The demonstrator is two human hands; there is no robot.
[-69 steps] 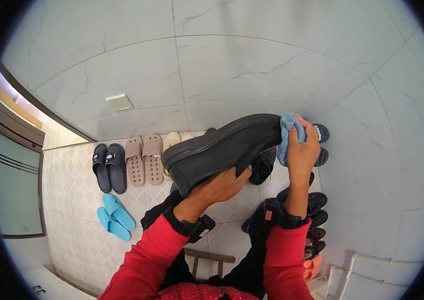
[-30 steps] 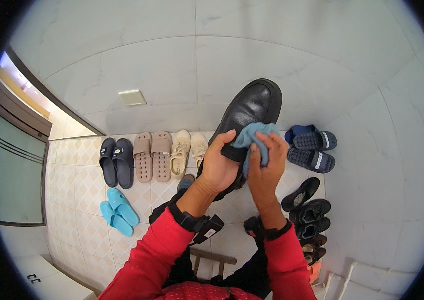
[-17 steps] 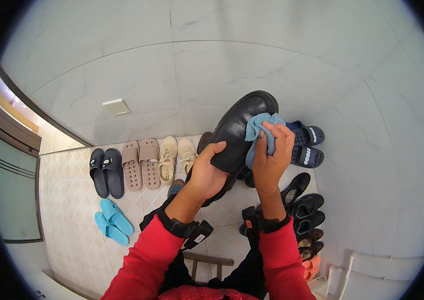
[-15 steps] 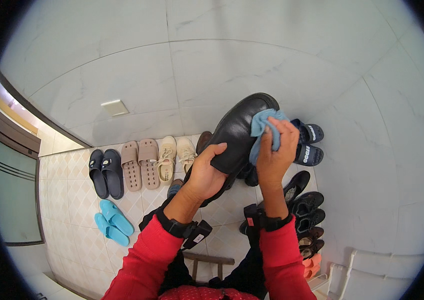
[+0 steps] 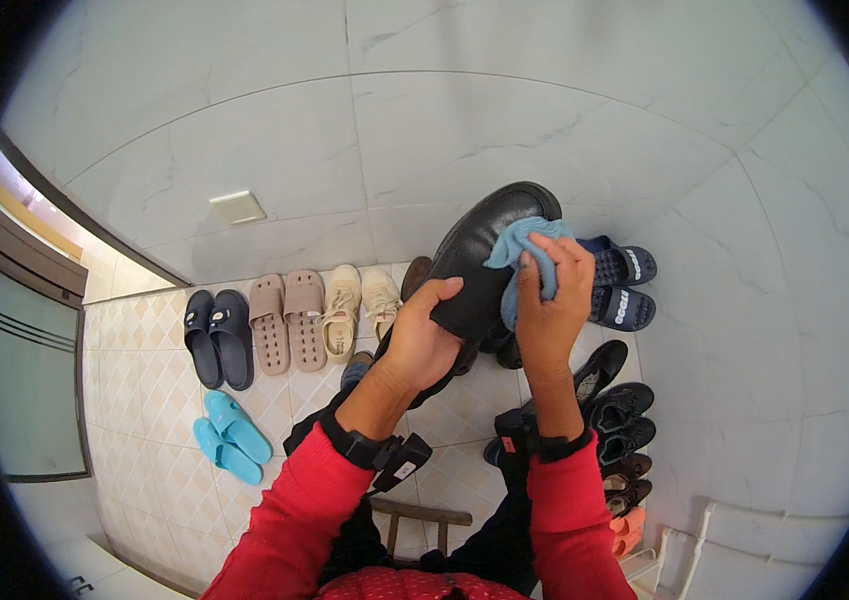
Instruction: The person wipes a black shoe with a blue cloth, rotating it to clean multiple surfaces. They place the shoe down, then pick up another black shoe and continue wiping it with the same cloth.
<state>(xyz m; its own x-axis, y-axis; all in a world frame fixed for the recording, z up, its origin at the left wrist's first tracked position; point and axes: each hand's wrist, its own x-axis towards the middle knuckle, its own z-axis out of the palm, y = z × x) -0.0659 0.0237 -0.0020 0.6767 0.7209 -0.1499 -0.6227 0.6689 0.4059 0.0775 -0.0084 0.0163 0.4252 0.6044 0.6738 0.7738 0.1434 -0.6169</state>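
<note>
A black leather shoe (image 5: 474, 250) is held up in front of me, toe pointing away and a little to the right. My left hand (image 5: 422, 340) grips it at the opening, thumb lying on the upper and fingers hidden beneath. In my right hand (image 5: 556, 295) a light blue cloth (image 5: 524, 245) is bunched and pressed against the right side of the shoe near the toe. The shoe's heel end is mostly covered by my left hand and wrist.
Along the wall stand dark slippers (image 5: 231, 340), beige slippers (image 5: 304, 315) and cream sneakers (image 5: 342, 310). Turquoise slippers (image 5: 234, 435) lie nearer on the left. Navy slides (image 5: 624, 308), black shoes (image 5: 622, 410) and orange slippers (image 5: 627, 530) line the right wall. A wooden stool (image 5: 414, 512) shows below.
The cloth has slid slightly leftward, further over the shoe's upper, with my right hand. My left hand keeps its hold on the shoe. The whole view has shifted a little.
</note>
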